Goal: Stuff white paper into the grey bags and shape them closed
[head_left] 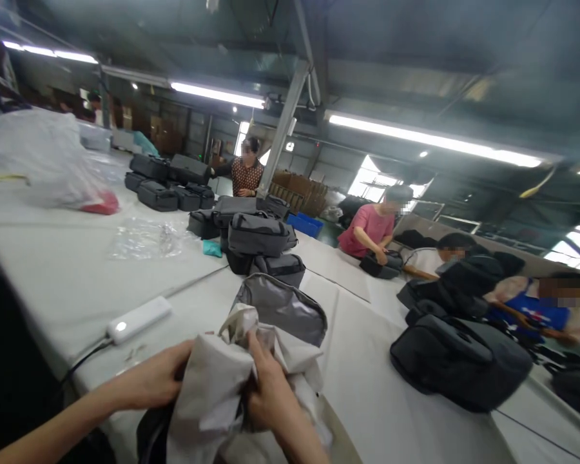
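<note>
My left hand (157, 377) and my right hand (268, 390) both grip a bundle of crumpled white paper (217, 386) at the near edge of the white table (77, 270). The paper sits over the mouth of a dark bag (152, 435) low in the frame, mostly hidden. Just behind the paper lies a grey bag (283, 306), its zipped top facing me.
A white power strip (138, 319) with a lit switch lies left of my hands. Grey bags (258, 235) are stacked mid-table, more bags (169, 177) farther back. A black backpack (459, 361) lies at right. Clear plastic bags (145, 238) sit at left. Several people work along the far side.
</note>
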`<state>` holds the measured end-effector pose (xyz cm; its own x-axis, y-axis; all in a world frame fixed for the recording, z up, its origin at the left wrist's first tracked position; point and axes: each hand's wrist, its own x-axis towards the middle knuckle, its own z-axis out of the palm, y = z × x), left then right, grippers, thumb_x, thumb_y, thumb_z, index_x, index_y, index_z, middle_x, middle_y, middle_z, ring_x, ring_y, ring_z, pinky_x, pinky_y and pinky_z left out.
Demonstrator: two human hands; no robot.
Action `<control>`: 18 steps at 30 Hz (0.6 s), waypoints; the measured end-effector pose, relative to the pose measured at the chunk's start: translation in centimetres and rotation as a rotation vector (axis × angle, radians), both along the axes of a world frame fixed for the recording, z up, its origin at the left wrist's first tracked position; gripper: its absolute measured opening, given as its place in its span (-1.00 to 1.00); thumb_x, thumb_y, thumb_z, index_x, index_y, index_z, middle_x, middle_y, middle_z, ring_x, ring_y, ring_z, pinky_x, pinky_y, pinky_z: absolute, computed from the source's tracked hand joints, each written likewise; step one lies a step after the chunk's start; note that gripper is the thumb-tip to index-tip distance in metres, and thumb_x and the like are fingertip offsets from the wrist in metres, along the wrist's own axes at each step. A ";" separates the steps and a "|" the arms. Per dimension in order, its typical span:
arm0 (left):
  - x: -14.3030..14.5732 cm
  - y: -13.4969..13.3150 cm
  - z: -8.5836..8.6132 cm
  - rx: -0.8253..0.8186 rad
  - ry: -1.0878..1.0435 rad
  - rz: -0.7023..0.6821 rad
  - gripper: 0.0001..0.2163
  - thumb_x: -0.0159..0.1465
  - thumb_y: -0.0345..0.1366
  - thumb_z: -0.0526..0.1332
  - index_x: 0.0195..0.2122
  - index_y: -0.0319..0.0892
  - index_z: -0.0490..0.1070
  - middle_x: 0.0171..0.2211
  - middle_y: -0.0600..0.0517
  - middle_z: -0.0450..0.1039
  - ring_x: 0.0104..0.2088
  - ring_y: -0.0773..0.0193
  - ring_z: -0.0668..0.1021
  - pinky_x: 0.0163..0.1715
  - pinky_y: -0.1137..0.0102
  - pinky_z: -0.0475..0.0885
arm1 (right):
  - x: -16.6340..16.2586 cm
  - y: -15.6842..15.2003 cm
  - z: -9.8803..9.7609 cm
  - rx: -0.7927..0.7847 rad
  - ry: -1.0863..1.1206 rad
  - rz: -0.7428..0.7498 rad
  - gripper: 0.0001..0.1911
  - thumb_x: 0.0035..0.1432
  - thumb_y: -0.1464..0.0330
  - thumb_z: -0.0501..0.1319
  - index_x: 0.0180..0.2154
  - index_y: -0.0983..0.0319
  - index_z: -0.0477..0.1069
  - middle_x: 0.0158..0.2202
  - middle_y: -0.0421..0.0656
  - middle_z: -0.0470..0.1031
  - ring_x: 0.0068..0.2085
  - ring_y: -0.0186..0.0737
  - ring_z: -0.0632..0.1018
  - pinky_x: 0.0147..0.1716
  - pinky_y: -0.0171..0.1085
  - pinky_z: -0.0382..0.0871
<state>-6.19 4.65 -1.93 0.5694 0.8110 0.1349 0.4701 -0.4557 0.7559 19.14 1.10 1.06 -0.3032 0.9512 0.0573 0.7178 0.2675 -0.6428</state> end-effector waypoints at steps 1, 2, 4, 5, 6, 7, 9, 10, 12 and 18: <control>0.2 -0.9 -0.1 -0.012 0.023 0.027 -0.48 0.21 -0.22 0.24 0.21 -0.06 0.26 0.11 -0.10 0.43 0.10 0.05 0.49 0.10 0.26 0.43 | 0.4 0.5 -0.4 -0.002 0.024 -0.006 0.05 -0.20 0.69 0.09 0.37 0.32 -0.16 0.40 0.16 -0.04 0.40 0.03 0.06 0.36 0.08 -0.03; 0.4 -1.5 0.0 -0.001 0.061 0.084 -0.53 0.20 -0.24 0.23 0.16 -0.06 0.30 0.04 -0.11 0.45 0.03 0.03 0.53 0.03 0.24 0.46 | 0.5 0.8 -0.7 0.005 0.042 -0.014 0.07 -0.20 0.67 0.09 0.38 0.34 -0.22 0.40 0.16 -0.07 0.41 0.01 0.02 0.37 0.10 -0.08; 0.8 -1.9 0.5 0.048 0.143 0.214 -0.67 0.20 -0.33 0.14 0.01 -0.09 0.39 -0.13 -0.10 0.47 -0.17 0.04 0.58 -0.16 0.23 0.49 | 0.2 0.7 -0.8 0.029 0.062 -0.016 0.12 -0.17 0.62 0.11 0.38 0.35 -0.40 0.43 0.14 -0.22 0.43 -0.01 -0.11 0.38 0.12 -0.17; 0.9 -1.8 0.9 0.062 0.163 0.260 -0.73 0.21 -0.36 0.09 -0.08 -0.11 0.42 -0.21 -0.08 0.47 -0.25 0.06 0.59 -0.23 0.24 0.47 | -0.2 0.3 -0.7 0.044 0.058 0.007 0.14 -0.15 0.58 0.14 0.38 0.32 -0.47 0.44 0.10 -0.31 0.43 -0.01 -0.18 0.38 0.12 -0.18; 0.9 -1.4 1.2 0.062 0.156 0.279 -0.75 0.22 -0.37 0.05 -0.13 -0.11 0.44 -0.26 -0.06 0.48 -0.29 0.07 0.59 -0.25 0.25 0.46 | -0.8 -0.3 -0.7 0.049 0.043 0.050 0.16 -0.12 0.52 0.19 0.38 0.28 -0.49 0.45 0.07 -0.37 0.43 0.03 -0.22 0.38 0.12 -0.17; 0.9 -1.0 1.5 0.055 0.124 0.281 -0.75 0.23 -0.37 0.04 -0.15 -0.12 0.45 -0.26 -0.06 0.50 -0.27 0.08 0.59 -0.23 0.25 0.46 | -1.4 -1.1 -0.7 0.039 0.016 0.107 0.18 -0.11 0.44 0.26 0.39 0.24 -0.44 0.45 0.06 -0.39 0.43 0.09 -0.21 0.37 0.12 -0.13; 0.6 -0.1 1.9 0.051 0.043 0.276 -0.71 0.21 -0.35 0.08 -0.08 -0.14 0.46 -0.18 -0.07 0.55 -0.14 0.07 0.59 -0.08 0.26 0.44 | -2.5 -2.6 -0.8 -0.012 -0.058 0.240 0.20 -0.16 0.28 0.39 0.39 0.15 -0.24 0.45 0.05 -0.30 0.41 0.25 -0.04 0.33 0.10 0.03; 0.5 0.3 2.0 0.053 0.014 0.275 -0.67 0.18 -0.35 0.11 -0.03 -0.16 0.45 -0.11 -0.09 0.56 -0.06 0.06 0.57 -0.01 0.26 0.41 | -2.9 -3.2 -0.9 -0.039 -0.087 0.301 0.16 -0.18 0.24 0.42 0.37 0.10 -0.13 0.44 0.04 -0.20 0.38 0.28 0.07 0.30 0.09 0.11; 0.4 1.0 2.2 0.039 -0.016 0.268 -0.64 0.15 -0.35 0.16 -0.01 -0.17 0.47 -0.01 -0.08 0.55 0.02 0.06 0.55 0.07 0.28 0.37 | -3.0 -4.0 -0.7 -0.074 -0.101 0.369 -0.04 -0.10 0.24 0.38 0.32 0.01 0.06 0.39 -0.03 0.05 0.30 0.21 0.26 0.25 0.03 0.21; 1.3 1.3 3.8 -0.002 0.026 0.237 -0.71 0.23 -0.33 0.12 -0.09 -0.09 0.55 -0.12 0.03 0.61 -0.11 0.10 0.60 -0.08 0.32 0.46 | -1.7 -1.7 -0.5 -0.133 0.003 0.241 -0.61 -0.09 0.45 0.27 -0.14 0.12 0.53 -0.16 -0.16 0.62 -0.16 -0.05 0.62 -0.20 -0.25 0.48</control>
<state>-4.88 5.93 1.83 0.3662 0.9226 0.1209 0.5835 -0.3289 0.7425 17.41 -0.62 0.60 -0.5219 0.8508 -0.0624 0.6417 0.3433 -0.6859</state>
